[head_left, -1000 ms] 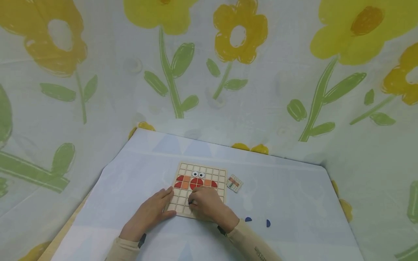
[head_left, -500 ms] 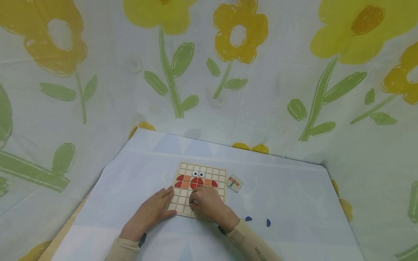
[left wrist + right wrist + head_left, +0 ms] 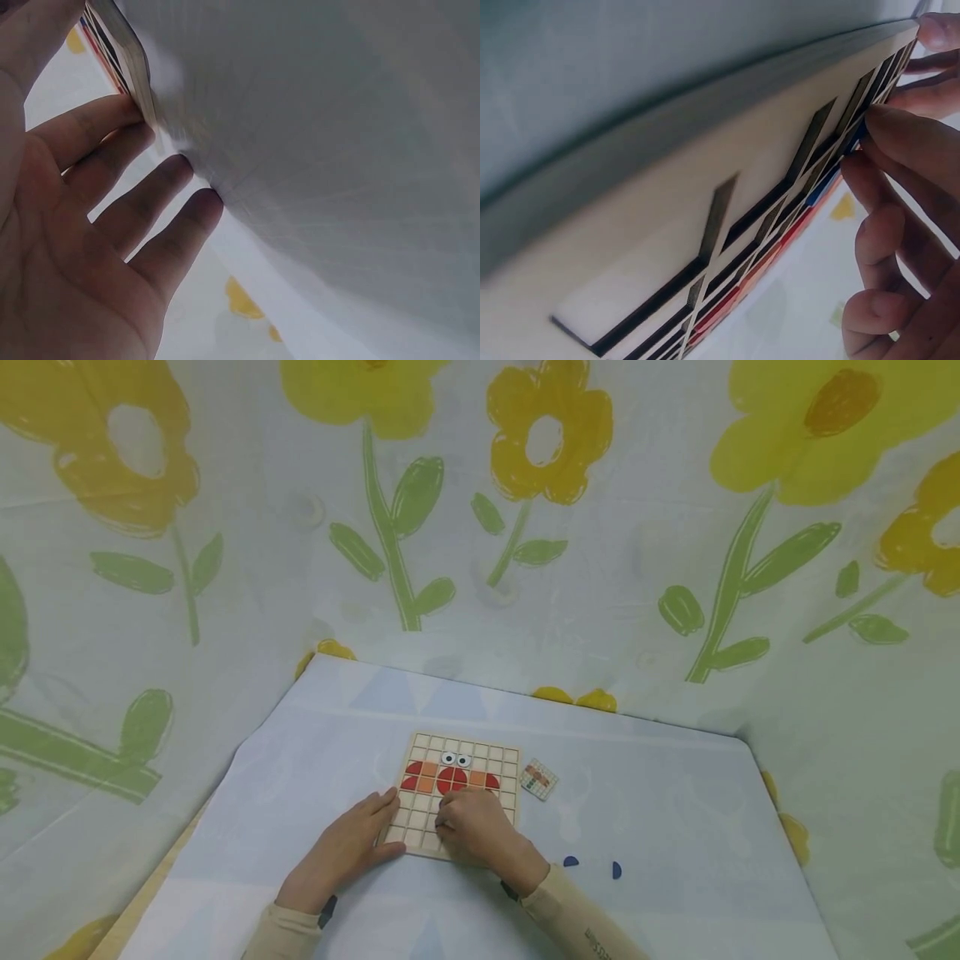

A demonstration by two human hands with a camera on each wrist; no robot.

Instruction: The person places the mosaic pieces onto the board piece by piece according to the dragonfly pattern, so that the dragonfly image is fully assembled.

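Observation:
A square wooden grid board (image 3: 417,818) lies on the table with red and orange pieces (image 3: 452,779) and two round eye pieces (image 3: 456,760) in its cells. My left hand (image 3: 347,843) rests along the board's left edge, fingers nearly straight; in the left wrist view its fingertips touch the board's side (image 3: 139,79). Over the board's lower middle, my right hand (image 3: 483,828) pinches a small blue piece (image 3: 862,136) between thumb and forefinger, low against the cells. Another blue piece (image 3: 823,186) shows just beyond it. The head view hides both behind the right hand.
Right of the board lies a small pattern card (image 3: 539,779). Nearer the right forearm are two loose dark blue half-discs, one (image 3: 571,862) closer to the sleeve and another half-disc (image 3: 617,870) farther right. A flowered cloth (image 3: 585,568) hangs behind the table.
The right fingertips have shifted slightly to the right, and the dark piece that showed at them one second ago is now hidden in the head view. The left hand has stayed put.

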